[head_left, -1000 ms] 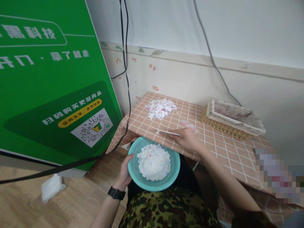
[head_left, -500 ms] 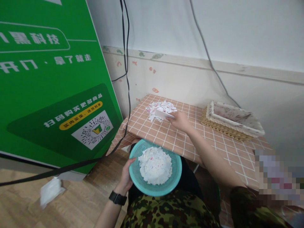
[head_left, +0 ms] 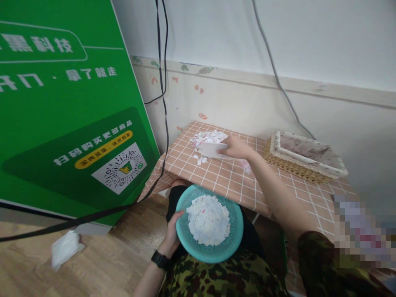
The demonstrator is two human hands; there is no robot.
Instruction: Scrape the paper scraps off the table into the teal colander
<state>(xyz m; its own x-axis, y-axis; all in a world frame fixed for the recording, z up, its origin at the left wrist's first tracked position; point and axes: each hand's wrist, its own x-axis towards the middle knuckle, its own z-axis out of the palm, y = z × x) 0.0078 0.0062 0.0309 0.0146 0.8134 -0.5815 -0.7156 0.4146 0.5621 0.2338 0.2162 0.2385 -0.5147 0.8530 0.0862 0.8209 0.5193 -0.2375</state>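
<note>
Our left hand (head_left: pixel 173 234) gripped the bowl (head_left: pixel 188 243) of scraps at its rim, below the table (head_left: pixel 235 181) edge. Our right hand (head_left: pixel 235 147) pinched a card (head_left: pixel 212 150) against the scraps (head_left: pixel 206 137) on the table.

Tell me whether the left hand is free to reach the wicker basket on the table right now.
Probably not: the left hand grips the teal bowl of scraps below the table edge, and the wicker basket sits far across, beyond the right hand.
</note>
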